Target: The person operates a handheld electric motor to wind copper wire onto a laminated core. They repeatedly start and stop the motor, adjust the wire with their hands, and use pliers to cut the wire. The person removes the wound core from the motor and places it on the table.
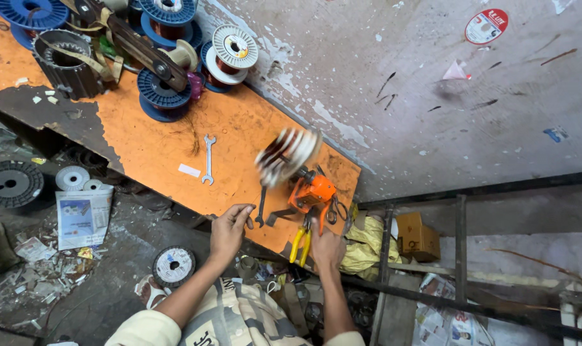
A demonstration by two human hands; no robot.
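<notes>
On the wall above the bench, upper right, a round red-and-white sticker (487,26) is seen, with a small pink triangular scrap (455,71) below it and a blue scrap (555,134) lower right. A white rectangular label (189,170) lies flat on the orange bench top (240,128), just left of an open-ended spanner (208,159). A printed white-and-blue paper packet (83,218) rests on the floor at left, beside a black spool (11,184) and a small white spool (71,178). A brown cardboard box (417,236) sits under the bench at right, next to a crumpled yellow cloth (366,247). Blue and white wire spools (235,47) are grouped at the far end of the bench.

An orange hand winder (312,190) is mounted at the near edge of the bench; a coil bobbin (288,154) on it is blurred. The left hand (230,229) is placed at the bench edge, left of the winder and apart from it, fingers partly curled — thumb and forefinger appear pinched, though what is between them cannot be told. A dark spanner (261,206) hangs just right of its fingertips. The right hand (326,247) is below the winder; its grasp is hidden from view, so the grip cannot be told. Yellow-handled pliers (300,242) lie just left of it — touching or nearly so.
</notes>
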